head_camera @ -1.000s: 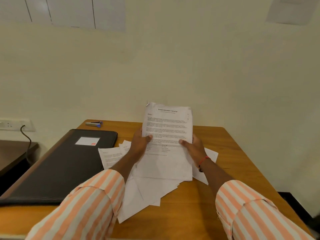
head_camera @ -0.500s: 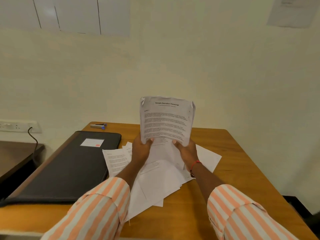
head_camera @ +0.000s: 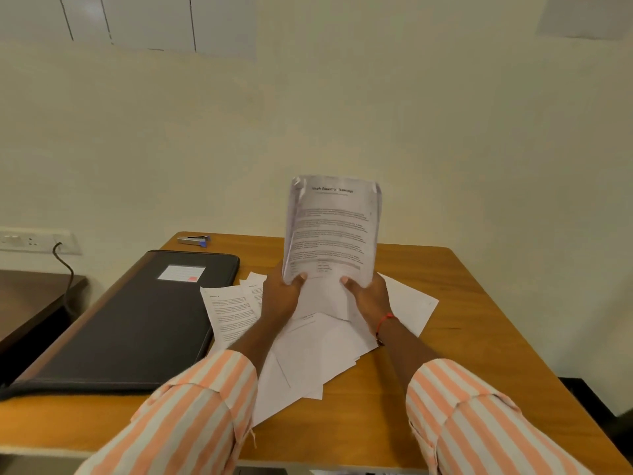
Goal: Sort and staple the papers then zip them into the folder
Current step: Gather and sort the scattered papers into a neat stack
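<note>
Head view. Sorting step in hand, judged from the layout: both hands hold a sheaf (head_camera: pixel 330 231) upright at frame centre, above loose sheets (head_camera: pixel 308 351) fanned on the table (head_camera: pixel 479 337). The left hand (head_camera: pixel 281 296) and right hand (head_camera: pixel 368 294) each pinch a lower corner of the sheaf, thumbs in front, fingers hidden behind. The sheaf's long axis runs near vertical, title line toward the top of the frame, printed face toward the camera; its upper edge curls back (motion blur softens the text). The folder (head_camera: pixel 137 320) lies shut at left of centre; the stapler (head_camera: pixel 194 239) sits beyond it, near the table's far edge. The next move likely calls for squaring the edges and for freeing one hand to reach the stapler.
</note>
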